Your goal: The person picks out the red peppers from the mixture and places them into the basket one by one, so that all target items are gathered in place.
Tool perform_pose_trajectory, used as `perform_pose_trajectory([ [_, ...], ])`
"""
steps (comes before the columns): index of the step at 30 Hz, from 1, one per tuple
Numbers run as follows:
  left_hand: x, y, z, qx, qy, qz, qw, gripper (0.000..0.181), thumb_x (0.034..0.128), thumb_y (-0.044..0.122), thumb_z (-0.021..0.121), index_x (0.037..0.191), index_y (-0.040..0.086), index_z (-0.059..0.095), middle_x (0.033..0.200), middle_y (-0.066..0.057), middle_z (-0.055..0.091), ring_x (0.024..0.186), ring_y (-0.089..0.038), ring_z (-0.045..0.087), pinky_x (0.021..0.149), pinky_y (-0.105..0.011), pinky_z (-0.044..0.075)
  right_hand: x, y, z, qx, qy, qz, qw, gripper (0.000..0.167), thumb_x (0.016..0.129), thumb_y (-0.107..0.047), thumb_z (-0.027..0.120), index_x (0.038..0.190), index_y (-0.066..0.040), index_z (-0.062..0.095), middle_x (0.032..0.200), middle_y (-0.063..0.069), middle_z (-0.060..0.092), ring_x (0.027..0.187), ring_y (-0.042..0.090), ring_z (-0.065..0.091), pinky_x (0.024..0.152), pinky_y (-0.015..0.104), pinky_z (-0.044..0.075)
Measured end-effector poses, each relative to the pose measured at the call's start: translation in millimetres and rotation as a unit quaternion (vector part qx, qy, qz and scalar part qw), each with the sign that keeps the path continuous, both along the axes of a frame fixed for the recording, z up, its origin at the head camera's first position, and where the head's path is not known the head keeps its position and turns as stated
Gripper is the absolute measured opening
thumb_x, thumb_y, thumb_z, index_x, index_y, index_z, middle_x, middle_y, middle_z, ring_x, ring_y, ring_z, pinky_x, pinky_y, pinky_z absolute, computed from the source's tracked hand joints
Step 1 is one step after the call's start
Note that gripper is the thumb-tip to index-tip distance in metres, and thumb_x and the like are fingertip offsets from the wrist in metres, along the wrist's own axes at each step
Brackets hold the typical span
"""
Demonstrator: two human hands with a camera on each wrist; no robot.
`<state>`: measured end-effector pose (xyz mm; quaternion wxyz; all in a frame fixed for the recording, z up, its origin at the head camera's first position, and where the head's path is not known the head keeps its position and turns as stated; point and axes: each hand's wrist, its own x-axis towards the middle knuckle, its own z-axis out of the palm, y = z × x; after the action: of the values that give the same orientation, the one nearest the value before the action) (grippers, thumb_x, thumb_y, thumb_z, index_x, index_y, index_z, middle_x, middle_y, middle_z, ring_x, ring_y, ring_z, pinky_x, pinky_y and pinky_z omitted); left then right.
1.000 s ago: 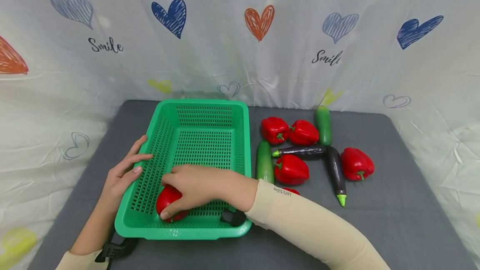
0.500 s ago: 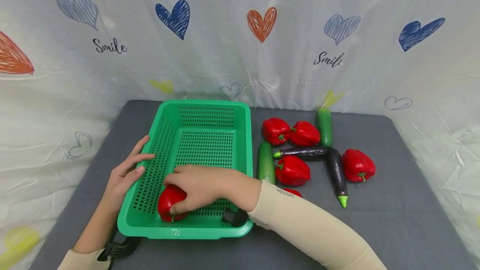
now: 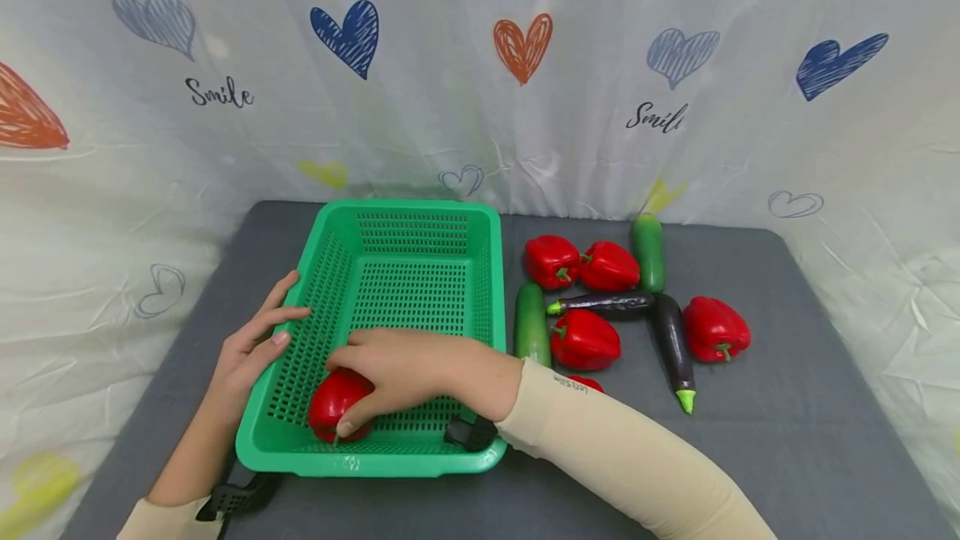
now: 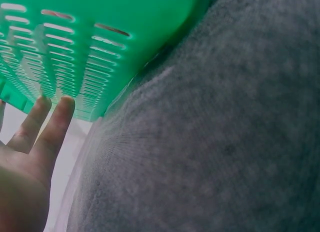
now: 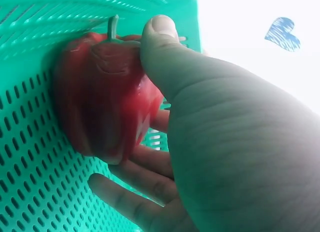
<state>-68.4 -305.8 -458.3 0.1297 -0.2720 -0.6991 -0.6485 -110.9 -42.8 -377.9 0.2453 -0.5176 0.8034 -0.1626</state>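
Inside the green plastic basket (image 3: 491, 273), at its near left corner, sits a red bell pepper (image 3: 333, 407). My right hand (image 3: 408, 369) holds this pepper from its right side. In the right wrist view the thumb lies by the stem end of the pepper (image 5: 107, 97), with the fingers spread beside and below it; the basket mesh is close around. My left hand (image 3: 243, 352) rests at the basket's left rim with its fingers extended. Two fingertips touch the slotted outer wall of the basket (image 4: 115, 22) in the left wrist view.
Right of the basket, on the grey tabletop (image 3: 795, 448), lie several red bell peppers (image 3: 585, 340), two eggplants (image 3: 671, 340) and two cucumbers (image 3: 532, 327). My right sleeve partly hides one pepper (image 3: 587, 382). A heart-printed curtain (image 3: 577, 107) hangs behind.
The pepper in the basket has shifted and turned slightly under my right hand, and the thumb has moved a little across it. My left hand stays at the rim.
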Motion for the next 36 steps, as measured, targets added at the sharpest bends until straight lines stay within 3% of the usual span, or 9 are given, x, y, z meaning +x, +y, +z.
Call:
perform_pose_trajectory([
  [13,0.8,-1.3,2.1,-0.005,-0.003,0.003,1.0,0.038,0.1029,-0.018,0.041,0.134,-0.017,0.063,0.176,-0.021,0.032,0.166,-0.024,0.024,0.118,-0.026,0.032,-1.3,-1.6,2.2,-0.015,0.018,0.02,0.9995,0.068,0.096,-0.058,0.081,0.149,-0.022,0.061,0.128,-0.012,0.057,0.111,0.001,0.052,0.085,0.013,0.049],
  [29,0.2,0.0,2.6,-0.011,-0.008,0.003,0.9999,0.038,0.1039,-0.016,0.041,0.135,-0.017,0.062,0.177,-0.021,0.03,0.166,-0.025,0.023,0.116,-0.026,0.032,-3.4,1.9,1.2,-0.012,-0.01,0.002,0.9999,0.065,0.103,-0.062,0.068,0.153,-0.021,0.059,0.127,-0.014,0.057,0.109,-0.001,0.052,0.086,0.015,0.049],
  [36,1.6,-1.3,2.4,-0.014,-0.022,0.004,0.9996,0.037,0.1057,-0.014,0.041,0.136,-0.017,0.061,0.177,-0.021,0.028,0.167,-0.024,0.021,0.118,-0.026,0.031,-3.5,2.4,3.9,-0.01,0.007,-0.012,0.9999,0.069,0.106,-0.064,0.061,0.158,-0.02,0.056,0.135,-0.015,0.057,0.117,-0.003,0.049,0.098,0.016,0.046],
])
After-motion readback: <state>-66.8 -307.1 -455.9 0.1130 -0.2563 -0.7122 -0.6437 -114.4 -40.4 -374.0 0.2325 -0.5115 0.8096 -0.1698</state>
